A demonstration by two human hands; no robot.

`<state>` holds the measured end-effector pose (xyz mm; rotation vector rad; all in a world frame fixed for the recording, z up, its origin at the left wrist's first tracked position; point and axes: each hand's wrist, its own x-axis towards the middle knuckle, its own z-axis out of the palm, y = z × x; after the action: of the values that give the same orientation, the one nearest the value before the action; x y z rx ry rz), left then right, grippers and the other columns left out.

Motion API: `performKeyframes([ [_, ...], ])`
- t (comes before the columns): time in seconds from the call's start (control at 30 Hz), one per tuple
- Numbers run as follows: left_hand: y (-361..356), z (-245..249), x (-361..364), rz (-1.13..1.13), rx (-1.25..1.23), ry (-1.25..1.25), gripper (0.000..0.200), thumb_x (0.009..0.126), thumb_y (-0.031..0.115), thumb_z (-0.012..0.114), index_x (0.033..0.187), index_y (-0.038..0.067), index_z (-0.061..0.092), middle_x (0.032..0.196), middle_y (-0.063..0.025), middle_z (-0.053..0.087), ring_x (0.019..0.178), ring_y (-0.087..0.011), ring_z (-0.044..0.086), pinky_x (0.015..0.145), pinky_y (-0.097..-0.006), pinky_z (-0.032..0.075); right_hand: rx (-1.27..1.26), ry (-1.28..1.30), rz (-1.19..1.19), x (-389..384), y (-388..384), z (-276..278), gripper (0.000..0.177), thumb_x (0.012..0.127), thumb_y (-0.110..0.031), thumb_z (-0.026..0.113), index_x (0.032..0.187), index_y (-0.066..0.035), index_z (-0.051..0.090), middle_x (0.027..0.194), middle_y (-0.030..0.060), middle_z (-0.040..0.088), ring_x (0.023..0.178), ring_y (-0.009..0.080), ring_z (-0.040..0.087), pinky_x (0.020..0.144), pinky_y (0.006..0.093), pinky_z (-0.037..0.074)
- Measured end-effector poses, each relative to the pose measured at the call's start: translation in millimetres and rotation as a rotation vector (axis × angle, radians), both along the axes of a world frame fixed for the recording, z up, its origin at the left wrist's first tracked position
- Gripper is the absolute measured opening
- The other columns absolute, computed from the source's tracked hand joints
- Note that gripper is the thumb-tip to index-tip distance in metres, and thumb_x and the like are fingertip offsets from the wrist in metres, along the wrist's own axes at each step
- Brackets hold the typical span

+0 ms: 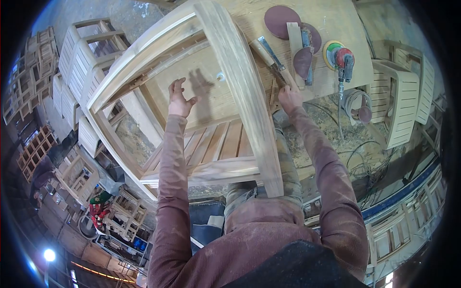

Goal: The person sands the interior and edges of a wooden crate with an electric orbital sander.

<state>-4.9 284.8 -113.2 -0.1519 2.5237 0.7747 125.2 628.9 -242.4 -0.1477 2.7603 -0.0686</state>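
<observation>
My left hand (179,100) is raised over the inside of a wooden chair frame (235,91), fingers spread and curved, holding nothing. Its shadow falls on the board below. On the bench at the right of the frame, my right hand (290,98) is closed at the wooden handle end of what looks like a chisel (271,54), its flat metal blade pointing away from me. Beside it lies a second wooden-handled tool (261,53) with a dark blade. My right fingertips are partly hidden. Slats (216,141) form the near part of the frame.
Sanding discs (282,22), a flat wood strip (293,36) and an air sander (344,58) with its hose lie on the bench (331,19). A coiled hose (357,104) is on the right. Slatted chairs (403,105) stand right, more (79,53) left.
</observation>
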Motion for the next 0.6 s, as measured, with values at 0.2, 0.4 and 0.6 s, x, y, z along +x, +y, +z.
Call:
performKeyframes([
  [0.2,9,70,3,-0.008,0.050,0.030,0.079,0.061,0.013,0.081,0.129,0.012,0.040,0.129,-0.0121,0.038,0.106,-0.0297,0.050,0.079,-0.0390,0.051,0.049,-0.087,0.173,-6,-3,4,0.011,0.074,-0.012,0.057,0.077,-0.003,0.064,0.076,0.0101,0.060,0.070,0.0253,0.062,0.051,0.0348,0.050],
  [0.4,-2,114,35,0.115,0.285,0.230,0.072,0.064,0.010,0.078,0.127,0.009,0.043,0.128,-0.0127,0.042,0.102,-0.0222,0.053,0.073,-0.0312,0.050,-0.002,-0.067,0.253,-11,5,11,0.011,0.075,-0.010,0.056,0.079,-0.003,0.063,0.077,0.0094,0.062,0.073,0.0226,0.063,0.056,0.0333,0.051],
  [0.6,-29,188,106,-0.157,1.680,-0.288,0.028,0.074,0.015,0.074,0.095,-0.001,0.064,0.085,-0.0110,0.064,0.071,-0.0182,0.060,0.061,-0.0276,0.048,-0.515,-0.041,-0.471,33,2,41,0.014,0.081,-0.013,0.054,0.085,0.000,0.060,0.075,0.0100,0.061,0.070,0.0192,0.062,0.061,0.0288,0.049],
])
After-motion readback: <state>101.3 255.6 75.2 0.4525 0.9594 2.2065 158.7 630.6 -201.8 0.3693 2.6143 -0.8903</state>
